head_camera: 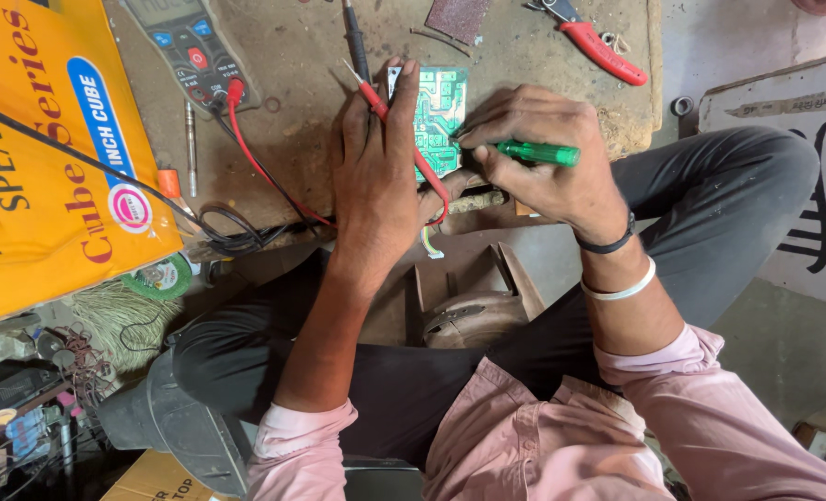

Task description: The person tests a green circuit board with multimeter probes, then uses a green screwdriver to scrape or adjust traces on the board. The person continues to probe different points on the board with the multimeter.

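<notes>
A green circuit board (443, 109) lies on a worn wooden board (311, 65) across my lap. My left hand (374, 176) rests flat over the circuit board's left side, fingers stretched out, with a red test probe (376, 104) running under its fingers. My right hand (534, 153) grips a green-handled screwdriver (538, 152), its tip hidden at the circuit board's right edge. A multimeter (190, 46) sits at the far left of the wooden board, with a red lead (260, 167) trailing back toward my left hand.
A large yellow cardboard box (51, 148) stands at the left. Red-handled pliers (597, 46) and a black probe (355, 37) lie at the far side of the board. A brown open casing (469, 306) sits on my lap. Cluttered tools and wires fill the lower left.
</notes>
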